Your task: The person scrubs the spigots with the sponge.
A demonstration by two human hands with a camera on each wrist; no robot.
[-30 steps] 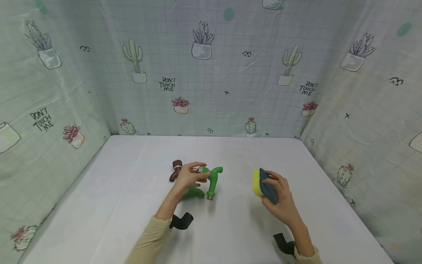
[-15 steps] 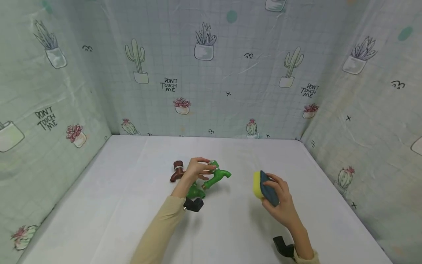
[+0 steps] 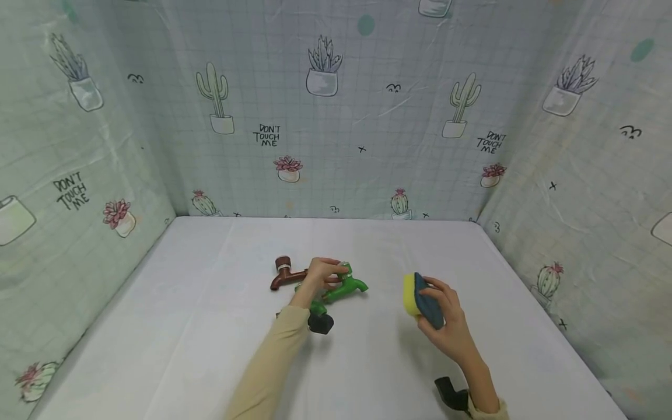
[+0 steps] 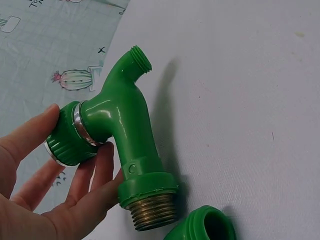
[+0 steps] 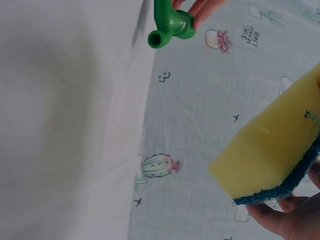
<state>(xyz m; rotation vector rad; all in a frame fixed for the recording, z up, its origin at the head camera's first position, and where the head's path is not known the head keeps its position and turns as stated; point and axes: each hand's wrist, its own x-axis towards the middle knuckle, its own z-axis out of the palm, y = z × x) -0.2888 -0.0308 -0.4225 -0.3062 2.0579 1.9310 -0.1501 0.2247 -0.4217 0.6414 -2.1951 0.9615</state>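
A brown tap (image 3: 283, 275) lies just left of the green tap (image 3: 343, 285). The left hand (image 3: 321, 274) grips the green tap's knob, above a second green tap (image 3: 315, 305). Well right of it, the right hand (image 3: 441, 312) clasps a sponge (image 3: 418, 297). White tabletop (image 3: 184, 326) lies open all around.

I see my right hand (image 5: 295, 220) gripping a yellow sponge with a blue scouring layer (image 5: 272, 157), with a green plastic tap (image 5: 170, 22) pinched by fingertips (image 5: 202, 7) beyond.

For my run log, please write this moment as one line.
left hand: holds green faucet | right hand: holds yellow-blue sponge | on table: brown faucet
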